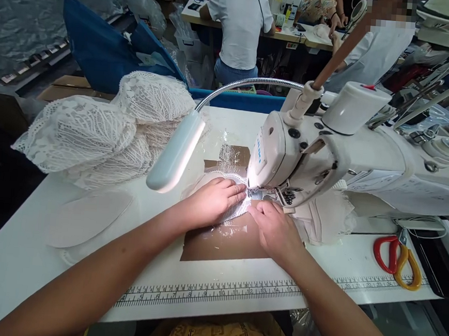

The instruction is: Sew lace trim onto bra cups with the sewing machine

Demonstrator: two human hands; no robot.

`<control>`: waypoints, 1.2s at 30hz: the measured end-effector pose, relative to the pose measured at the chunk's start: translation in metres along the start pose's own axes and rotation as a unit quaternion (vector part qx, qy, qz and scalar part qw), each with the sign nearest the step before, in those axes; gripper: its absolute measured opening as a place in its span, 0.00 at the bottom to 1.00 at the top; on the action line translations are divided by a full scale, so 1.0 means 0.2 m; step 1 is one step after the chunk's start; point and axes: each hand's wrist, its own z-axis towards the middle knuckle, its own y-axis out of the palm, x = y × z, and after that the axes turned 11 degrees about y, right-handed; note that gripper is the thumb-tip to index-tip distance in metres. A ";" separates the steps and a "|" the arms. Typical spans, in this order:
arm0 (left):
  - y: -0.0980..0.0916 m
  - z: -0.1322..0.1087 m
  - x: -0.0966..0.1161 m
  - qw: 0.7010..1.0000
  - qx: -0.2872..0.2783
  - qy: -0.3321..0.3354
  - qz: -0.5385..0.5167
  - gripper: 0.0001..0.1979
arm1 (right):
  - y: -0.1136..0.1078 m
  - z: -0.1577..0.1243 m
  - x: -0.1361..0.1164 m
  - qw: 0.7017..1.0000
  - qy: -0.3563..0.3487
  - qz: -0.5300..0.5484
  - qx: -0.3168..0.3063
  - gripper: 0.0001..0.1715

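Observation:
A white lace piece point(238, 211), curved at its edge, lies under the needle area of the white sewing machine point(274, 154). My left hand point(216, 198) rests flat on it with the fingers stretched toward the presser foot. Just right of the needle, my right hand point(276, 226) has its fingers curled in, thumb and forefinger closed at the edge of the lace piece. The fingertips of that hand are partly hidden. Brown tape-covered sheeting point(218, 245) covers the table beneath both hands.
Bundled lace cups point(95, 132) are heaped at the left, with pale oval pads point(88, 217) in front. A lamp point(177, 151) hangs over the table. Stacked fabric pieces point(323, 217) lie right of the needle, scissors point(398, 262) farther right. A printed ruler point(214, 294) runs along the front edge. People sit behind.

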 end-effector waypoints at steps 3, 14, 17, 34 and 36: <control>0.00 -0.01 0.04 0.999 0.012 0.020 -0.031 0.17 | 0.01 0.00 0.01 1.000 -0.011 0.004 0.027 0.26; 0.01 0.00 -0.02 0.999 0.018 0.012 -0.041 0.17 | 0.05 0.02 0.02 0.999 0.022 0.004 0.032 0.33; 0.01 0.00 -0.04 0.999 0.018 0.005 -0.034 0.19 | 0.05 0.02 0.02 0.999 0.022 0.014 0.038 0.33; 0.02 0.01 -0.07 1.000 0.009 0.001 -0.024 0.21 | 0.06 0.00 0.03 0.995 0.012 0.067 0.066 0.31; 0.03 0.01 -0.07 1.000 0.009 0.001 -0.024 0.21 | 0.06 0.00 0.03 0.995 0.012 0.067 0.068 0.31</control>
